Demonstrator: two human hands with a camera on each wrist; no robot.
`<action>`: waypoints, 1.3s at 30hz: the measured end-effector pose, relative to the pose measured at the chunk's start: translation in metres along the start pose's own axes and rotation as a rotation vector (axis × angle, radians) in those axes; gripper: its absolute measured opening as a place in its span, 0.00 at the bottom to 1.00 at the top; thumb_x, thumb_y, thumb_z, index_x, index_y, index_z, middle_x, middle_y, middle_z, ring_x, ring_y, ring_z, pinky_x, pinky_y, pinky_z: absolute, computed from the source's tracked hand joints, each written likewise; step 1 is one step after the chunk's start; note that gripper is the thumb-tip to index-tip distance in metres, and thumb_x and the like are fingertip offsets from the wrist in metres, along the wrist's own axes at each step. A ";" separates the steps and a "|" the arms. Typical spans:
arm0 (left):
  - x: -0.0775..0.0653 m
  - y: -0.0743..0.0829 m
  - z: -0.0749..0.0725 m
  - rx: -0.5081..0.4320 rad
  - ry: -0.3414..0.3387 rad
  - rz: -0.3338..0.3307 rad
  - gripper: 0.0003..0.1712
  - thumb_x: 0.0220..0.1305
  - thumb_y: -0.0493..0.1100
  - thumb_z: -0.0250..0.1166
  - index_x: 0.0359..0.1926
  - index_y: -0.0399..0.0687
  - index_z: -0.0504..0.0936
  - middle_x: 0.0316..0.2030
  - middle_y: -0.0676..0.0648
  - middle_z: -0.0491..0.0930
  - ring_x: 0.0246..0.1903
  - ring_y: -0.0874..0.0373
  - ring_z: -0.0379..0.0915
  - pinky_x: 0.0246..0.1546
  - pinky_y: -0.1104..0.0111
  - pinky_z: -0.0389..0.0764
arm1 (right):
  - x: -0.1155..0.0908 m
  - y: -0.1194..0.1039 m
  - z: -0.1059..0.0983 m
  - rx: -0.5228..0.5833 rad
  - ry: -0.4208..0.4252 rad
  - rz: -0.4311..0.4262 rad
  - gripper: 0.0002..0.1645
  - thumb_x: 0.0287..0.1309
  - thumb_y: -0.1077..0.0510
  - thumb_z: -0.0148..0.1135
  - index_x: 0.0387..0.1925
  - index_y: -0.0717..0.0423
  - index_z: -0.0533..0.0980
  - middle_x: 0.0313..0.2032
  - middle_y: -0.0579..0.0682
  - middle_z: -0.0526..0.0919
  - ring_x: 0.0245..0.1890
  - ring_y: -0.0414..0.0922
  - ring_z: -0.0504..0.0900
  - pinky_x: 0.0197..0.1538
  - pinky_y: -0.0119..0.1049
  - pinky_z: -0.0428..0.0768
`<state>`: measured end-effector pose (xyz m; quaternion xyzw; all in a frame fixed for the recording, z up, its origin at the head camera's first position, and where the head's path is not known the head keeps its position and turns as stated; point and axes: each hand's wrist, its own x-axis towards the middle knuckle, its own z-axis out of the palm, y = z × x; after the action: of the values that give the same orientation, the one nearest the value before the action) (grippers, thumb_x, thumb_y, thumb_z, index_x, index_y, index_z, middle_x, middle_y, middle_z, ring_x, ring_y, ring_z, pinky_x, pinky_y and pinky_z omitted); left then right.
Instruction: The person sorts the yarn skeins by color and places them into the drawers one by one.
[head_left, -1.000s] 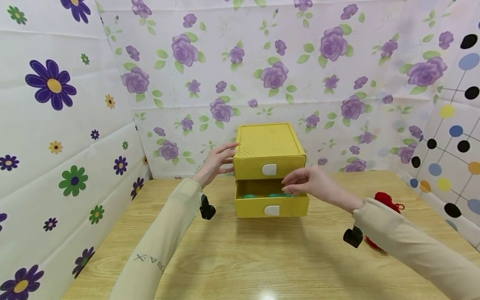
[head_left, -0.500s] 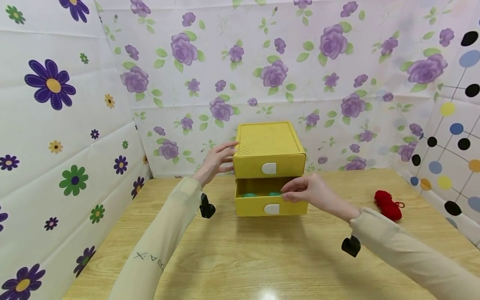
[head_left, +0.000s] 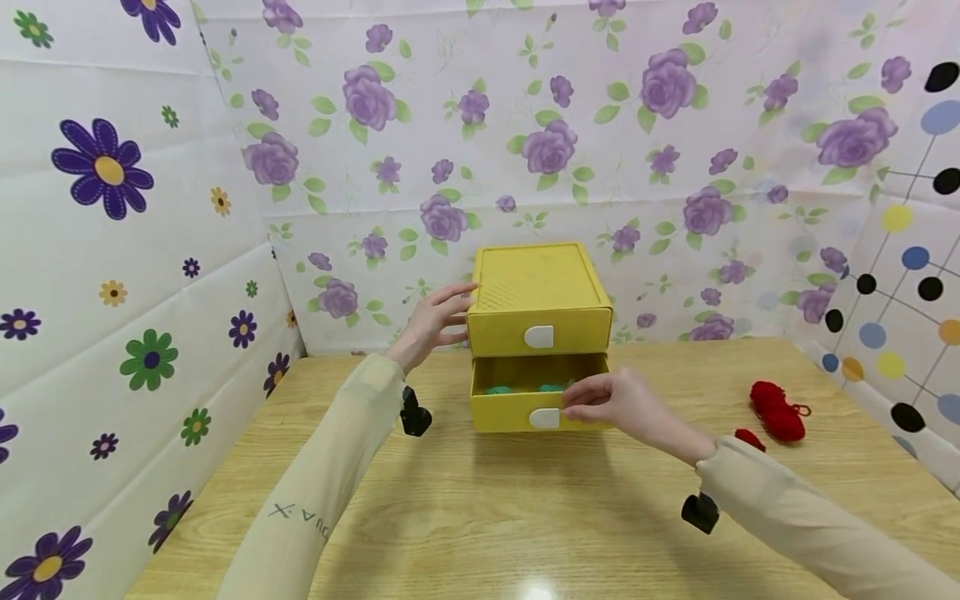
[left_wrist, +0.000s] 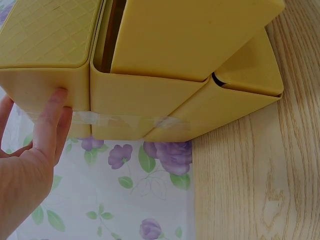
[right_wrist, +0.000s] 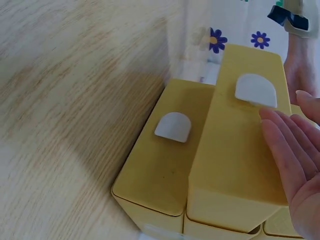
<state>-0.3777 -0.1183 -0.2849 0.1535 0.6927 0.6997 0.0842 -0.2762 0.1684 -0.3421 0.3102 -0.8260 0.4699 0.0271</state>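
A yellow drawer cabinet (head_left: 540, 279) stands on the table, its middle drawer (head_left: 502, 415) pulled out. Two small green items (head_left: 498, 390) show inside; what they are is hard to tell. My left hand (head_left: 429, 327) rests its fingertips on the cabinet's left side, fingers extended in the left wrist view. At the pulled-out drawer's front is my right hand (head_left: 626, 402), beside the white handle (head_left: 544, 418). Its fingers look straight in the right wrist view, fingertips close to that handle (right_wrist: 256, 90); whether they touch it is unclear.
A red yarn bundle (head_left: 778, 412) lies on the wooden table (head_left: 480, 517) at the right, with another red piece (head_left: 750, 438) partly behind the right sleeve. Below the pulled-out drawer is a closed bottom drawer (right_wrist: 160, 170). A flowered cloth (head_left: 375, 183) hangs behind.
My right hand has come out from over the drawer's inside and down to the drawer front. My left hand and the drawer stay about where they were.
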 end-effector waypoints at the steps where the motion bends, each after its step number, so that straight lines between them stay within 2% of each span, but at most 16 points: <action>1: 0.000 0.000 0.000 -0.001 -0.001 0.001 0.24 0.65 0.45 0.55 0.62 0.52 0.68 0.57 0.46 0.65 0.49 0.46 0.67 0.44 0.56 0.73 | 0.000 0.001 0.001 -0.004 0.003 -0.005 0.11 0.49 0.59 0.67 0.35 0.61 0.82 0.28 0.47 0.83 0.29 0.51 0.82 0.31 0.33 0.78; 4: 0.001 -0.001 -0.001 -0.002 -0.001 0.001 0.24 0.65 0.45 0.55 0.62 0.52 0.68 0.56 0.46 0.65 0.49 0.46 0.67 0.44 0.56 0.73 | -0.002 0.001 0.002 -0.010 0.007 -0.012 0.11 0.49 0.60 0.67 0.36 0.62 0.82 0.28 0.46 0.83 0.29 0.51 0.82 0.31 0.33 0.78; 10: 0.002 -0.003 0.000 0.005 0.013 0.001 0.23 0.64 0.46 0.57 0.61 0.53 0.70 0.55 0.47 0.66 0.48 0.47 0.68 0.43 0.57 0.73 | -0.005 0.004 0.007 -0.045 0.015 -0.013 0.11 0.50 0.61 0.66 0.37 0.61 0.82 0.30 0.46 0.83 0.29 0.40 0.81 0.31 0.33 0.78; 15: 0.002 -0.003 0.000 0.010 0.016 0.002 0.23 0.64 0.46 0.57 0.60 0.53 0.70 0.56 0.47 0.66 0.48 0.47 0.68 0.43 0.57 0.74 | -0.007 0.006 0.013 -0.049 0.040 -0.018 0.10 0.50 0.62 0.66 0.36 0.62 0.82 0.30 0.48 0.83 0.30 0.42 0.81 0.31 0.32 0.78; 21: 0.001 -0.003 0.000 0.003 0.007 0.002 0.23 0.65 0.45 0.56 0.61 0.52 0.69 0.56 0.46 0.65 0.48 0.46 0.67 0.44 0.55 0.72 | -0.008 0.009 0.019 -0.054 0.074 -0.018 0.09 0.50 0.64 0.65 0.36 0.61 0.82 0.30 0.49 0.83 0.30 0.40 0.81 0.32 0.31 0.78; 27: 0.001 -0.001 0.000 0.001 0.012 0.001 0.23 0.65 0.46 0.56 0.61 0.53 0.70 0.56 0.46 0.66 0.48 0.47 0.68 0.44 0.56 0.73 | -0.010 0.011 0.026 -0.013 0.140 -0.022 0.08 0.51 0.64 0.65 0.35 0.60 0.82 0.32 0.50 0.82 0.31 0.42 0.81 0.32 0.32 0.78; 33: 0.001 -0.001 0.001 -0.011 -0.002 0.006 0.23 0.65 0.45 0.56 0.61 0.53 0.70 0.55 0.46 0.67 0.48 0.47 0.68 0.43 0.58 0.74 | -0.010 0.013 0.032 -0.030 0.206 -0.036 0.07 0.51 0.63 0.65 0.34 0.57 0.82 0.33 0.47 0.82 0.31 0.41 0.80 0.33 0.32 0.78; 39: 0.001 -0.002 0.000 -0.018 0.002 0.005 0.23 0.64 0.45 0.57 0.61 0.53 0.70 0.54 0.46 0.68 0.50 0.44 0.66 0.43 0.58 0.74 | -0.009 0.013 0.034 -0.039 0.226 -0.012 0.06 0.50 0.63 0.65 0.33 0.54 0.82 0.32 0.44 0.82 0.31 0.40 0.80 0.32 0.33 0.78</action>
<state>-0.3785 -0.1177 -0.2864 0.1537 0.6861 0.7062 0.0833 -0.2672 0.1508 -0.3736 0.2594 -0.8248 0.4856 0.1289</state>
